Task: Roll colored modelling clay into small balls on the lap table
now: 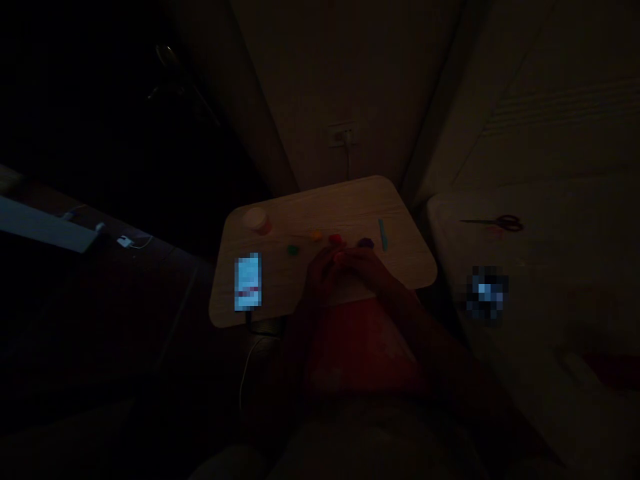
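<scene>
In dim light, my left hand (323,268) and my right hand (364,263) meet over the near side of a small wooden table. Both are closed, fingertips together, around a small reddish-orange lump of what looks like modelling clay (339,256), mostly covered by the fingers. Just beyond them lies a red lump (335,238). An orange lump (316,235) and a green lump (293,250) lie to the left. To the right are a dark purple lump (367,244) and a light blue flat stick-like tool (383,234).
The table (280,300) has rounded corners. A pale round tub (257,221) stands at its back left, with a lit phone (248,283) on a cable nearer me. Scissors (497,223) lie on the pale surface at right. A wall outlet (343,135) holds a plug behind.
</scene>
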Motion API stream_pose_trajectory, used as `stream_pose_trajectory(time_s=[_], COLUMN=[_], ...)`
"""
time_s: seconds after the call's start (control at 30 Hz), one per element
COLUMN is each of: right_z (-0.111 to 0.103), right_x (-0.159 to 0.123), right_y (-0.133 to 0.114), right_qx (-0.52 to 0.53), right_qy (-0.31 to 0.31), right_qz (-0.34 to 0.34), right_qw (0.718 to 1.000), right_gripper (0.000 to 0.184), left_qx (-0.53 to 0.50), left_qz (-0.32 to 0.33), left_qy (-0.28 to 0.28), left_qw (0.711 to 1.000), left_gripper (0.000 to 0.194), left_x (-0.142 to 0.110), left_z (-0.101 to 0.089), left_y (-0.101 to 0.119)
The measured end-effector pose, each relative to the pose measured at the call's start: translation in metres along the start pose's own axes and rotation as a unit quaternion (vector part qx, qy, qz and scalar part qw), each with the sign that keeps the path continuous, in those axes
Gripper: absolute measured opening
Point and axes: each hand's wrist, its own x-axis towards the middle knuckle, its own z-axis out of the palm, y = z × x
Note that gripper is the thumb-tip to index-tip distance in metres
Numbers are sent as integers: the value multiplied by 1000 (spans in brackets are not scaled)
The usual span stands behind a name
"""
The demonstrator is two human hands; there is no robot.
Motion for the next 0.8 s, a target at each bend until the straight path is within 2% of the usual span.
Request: stream_pose_trajectory(time_s=[0.23,0.4,0.57,0.8], right_z=[1,-4,-3,-2], right_x=[-1,-1,-3,-7], right_y=[-1,-2,-6,-5], right_qx=[46,8,-39,-7], right_qy=[20,-13,-24,-53], right_qz=[7,-1,0,11], right_qw=[999,1000,999,999], right_gripper=[46,49,50,47], left_qx=[-22,-13,-11,-5], left_qz=[-18,-25,-28,-34], left_qy=[17,8,29,45], left_qw=[999,1000,999,998], left_gripper=[40,39,36,39], left_x=[0,1,1,1], left_z=[0,-3,-4,-4], left_y=[-3,-1,2,4])
